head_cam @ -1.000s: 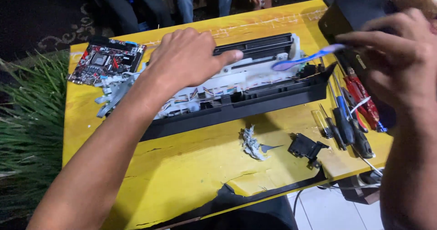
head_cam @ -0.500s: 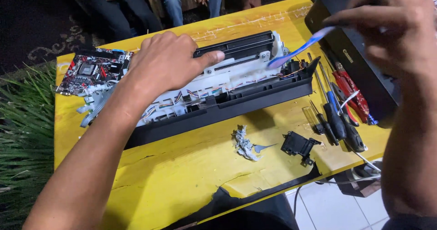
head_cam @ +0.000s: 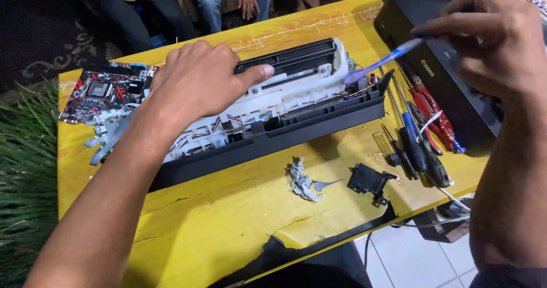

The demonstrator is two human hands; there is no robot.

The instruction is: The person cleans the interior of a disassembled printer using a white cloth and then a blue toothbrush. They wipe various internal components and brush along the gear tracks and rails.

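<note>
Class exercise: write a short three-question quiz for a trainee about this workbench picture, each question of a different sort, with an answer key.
1. True or false: the left hand rests flat on top of the opened printer.
2. Multiple choice: what does the right hand hold? A) a blue toothbrush B) a red screwdriver C) a circuit board
3. Fill in: at the left end of the yellow table, beside the printer, lies a red and black ____.

Key
1. True.
2. A: the blue toothbrush has its head at the printer's right end.
3. Circuit board.
</note>
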